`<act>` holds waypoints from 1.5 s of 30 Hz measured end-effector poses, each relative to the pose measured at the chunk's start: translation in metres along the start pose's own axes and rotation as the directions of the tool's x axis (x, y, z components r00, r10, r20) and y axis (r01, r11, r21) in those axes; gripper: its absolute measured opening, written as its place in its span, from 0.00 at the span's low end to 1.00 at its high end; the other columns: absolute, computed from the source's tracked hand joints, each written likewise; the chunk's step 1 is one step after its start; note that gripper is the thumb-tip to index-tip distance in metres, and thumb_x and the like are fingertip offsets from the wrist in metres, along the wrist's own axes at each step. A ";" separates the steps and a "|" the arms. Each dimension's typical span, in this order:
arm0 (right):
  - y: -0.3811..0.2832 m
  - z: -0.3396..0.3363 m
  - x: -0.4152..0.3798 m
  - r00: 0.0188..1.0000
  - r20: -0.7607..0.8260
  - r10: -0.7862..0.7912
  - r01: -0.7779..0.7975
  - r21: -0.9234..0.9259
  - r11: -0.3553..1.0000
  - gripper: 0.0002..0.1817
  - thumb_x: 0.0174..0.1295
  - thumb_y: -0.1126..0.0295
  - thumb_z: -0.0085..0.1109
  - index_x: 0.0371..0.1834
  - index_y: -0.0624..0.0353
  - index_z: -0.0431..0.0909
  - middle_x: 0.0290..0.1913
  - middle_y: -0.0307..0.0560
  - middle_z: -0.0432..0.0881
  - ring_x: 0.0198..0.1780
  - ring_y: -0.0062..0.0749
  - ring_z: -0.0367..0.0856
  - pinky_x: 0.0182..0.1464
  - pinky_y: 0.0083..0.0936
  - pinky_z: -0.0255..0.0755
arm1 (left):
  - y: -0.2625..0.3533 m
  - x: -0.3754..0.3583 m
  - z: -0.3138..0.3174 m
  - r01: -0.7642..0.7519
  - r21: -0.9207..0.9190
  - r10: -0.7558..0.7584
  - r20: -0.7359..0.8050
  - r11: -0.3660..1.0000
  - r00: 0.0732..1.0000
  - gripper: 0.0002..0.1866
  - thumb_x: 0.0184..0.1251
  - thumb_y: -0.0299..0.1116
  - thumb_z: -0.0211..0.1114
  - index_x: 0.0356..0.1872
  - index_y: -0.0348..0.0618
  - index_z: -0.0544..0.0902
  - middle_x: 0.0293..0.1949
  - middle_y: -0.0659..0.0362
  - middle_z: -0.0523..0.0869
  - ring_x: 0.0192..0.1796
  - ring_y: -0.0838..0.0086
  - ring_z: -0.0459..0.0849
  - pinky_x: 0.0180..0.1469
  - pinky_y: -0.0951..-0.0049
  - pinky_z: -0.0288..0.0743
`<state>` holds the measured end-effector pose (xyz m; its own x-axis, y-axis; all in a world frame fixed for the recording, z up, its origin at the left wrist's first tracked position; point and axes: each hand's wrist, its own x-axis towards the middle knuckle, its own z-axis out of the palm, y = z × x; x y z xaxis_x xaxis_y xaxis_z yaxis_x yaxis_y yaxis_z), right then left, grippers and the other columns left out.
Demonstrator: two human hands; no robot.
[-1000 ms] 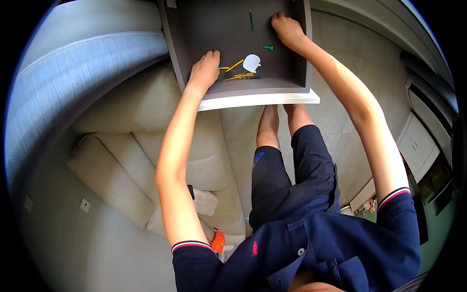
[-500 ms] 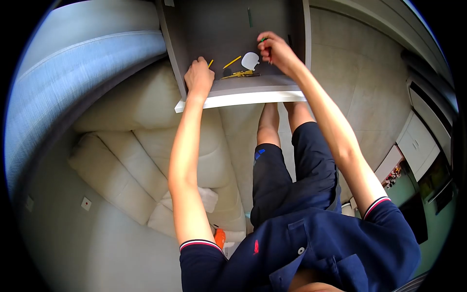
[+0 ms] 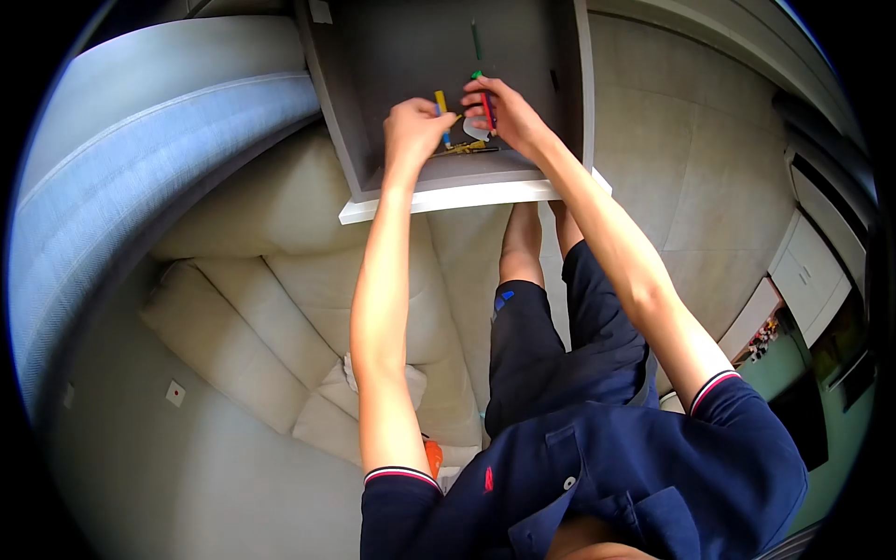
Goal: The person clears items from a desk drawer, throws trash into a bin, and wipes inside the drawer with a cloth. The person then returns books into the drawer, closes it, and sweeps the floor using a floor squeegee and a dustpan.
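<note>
Over the open grey drawer (image 3: 401,37), my left hand (image 3: 411,133) pinches a slim pen with a yellow upper part and blue lower part (image 3: 441,105). Close beside it on the right, my right hand (image 3: 509,114) has its fingers curled around a red pen (image 3: 488,112); a bit of green (image 3: 478,74) shows at its fingertips. Behind the fingers lies a white rounded flat piece (image 3: 476,133), partly covered. Below the hands, several yellow stick-like things (image 3: 471,147) lie in a small pile on the drawer bottom.
A dark green pencil-like stick (image 3: 476,39) lies deeper in the drawer. The drawer's white front edge (image 3: 485,194) faces me above my legs. To the left are a cream sofa (image 3: 252,317) and a blue cushion (image 3: 187,149); tiled floor (image 3: 663,168) stretches to the right.
My left hand has moved right from the drawer's left side, bringing a yellow and blue pen. My right hand has come left and slightly down, so both hands are now close together.
</note>
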<state>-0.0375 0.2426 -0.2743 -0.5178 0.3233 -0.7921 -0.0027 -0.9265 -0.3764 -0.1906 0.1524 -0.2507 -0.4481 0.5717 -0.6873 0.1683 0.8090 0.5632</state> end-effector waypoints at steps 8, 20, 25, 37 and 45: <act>0.008 -0.016 0.018 0.986 0.146 0.081 -0.072 -0.068 0.995 0.11 0.74 0.62 0.49 0.46 0.58 0.75 0.33 0.35 0.75 0.30 0.18 0.70 0.29 0.17 0.67 | 0.016 0.010 0.002 0.014 0.277 -0.008 -0.022 0.961 1.000 0.18 0.52 0.44 0.69 0.40 0.45 0.88 0.37 0.56 0.91 0.44 0.60 0.89 0.49 0.63 0.80; 0.015 -0.032 -0.001 0.984 -0.026 0.174 -0.175 -0.238 0.955 0.10 0.65 0.63 0.61 0.38 0.57 0.74 0.28 0.33 0.70 0.22 0.16 0.65 0.20 0.15 0.57 | -0.028 -0.002 0.035 -0.225 0.652 0.301 -0.006 0.724 0.953 0.10 0.53 0.36 0.69 0.32 0.41 0.83 0.38 0.51 0.85 0.42 0.52 0.86 0.44 0.55 0.80; 0.006 -0.021 -0.006 0.999 -0.034 -0.009 0.001 -0.235 0.972 0.14 0.64 0.59 0.65 0.39 0.56 0.73 0.29 0.33 0.72 0.25 0.14 0.69 0.23 0.15 0.62 | 0.002 -0.010 0.025 0.110 -0.166 -0.103 0.050 0.980 0.993 0.11 0.59 0.34 0.68 0.35 0.35 0.85 0.29 0.55 0.88 0.28 0.70 0.87 0.30 0.71 0.81; 0.001 -0.038 -0.003 0.994 -0.100 -0.043 0.028 -0.147 0.989 0.09 0.74 0.69 0.46 0.48 0.60 0.74 0.26 0.33 0.68 0.24 0.15 0.65 0.26 0.16 0.62 | 0.007 0.000 0.051 0.285 0.277 -0.281 -0.055 0.918 0.958 0.19 0.49 0.42 0.73 0.37 0.37 0.89 0.43 0.42 0.88 0.49 0.49 0.87 0.54 0.57 0.80; -0.004 -0.029 -0.007 0.970 -0.168 -0.174 0.087 -0.429 0.899 0.14 0.71 0.57 0.55 0.42 0.57 0.77 0.30 0.34 0.76 0.28 0.16 0.72 0.27 0.15 0.65 | 0.028 -0.004 0.056 0.074 -0.218 -0.050 0.113 0.973 0.992 0.14 0.54 0.39 0.72 0.33 0.38 0.89 0.30 0.56 0.90 0.28 0.73 0.87 0.32 0.73 0.79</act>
<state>-0.0090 0.2494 -0.2815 -0.3581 0.5069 -0.7841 0.3195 -0.7225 -0.6131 -0.1352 0.1806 -0.2581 -0.3542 0.5420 -0.7621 -0.0613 0.7997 0.5973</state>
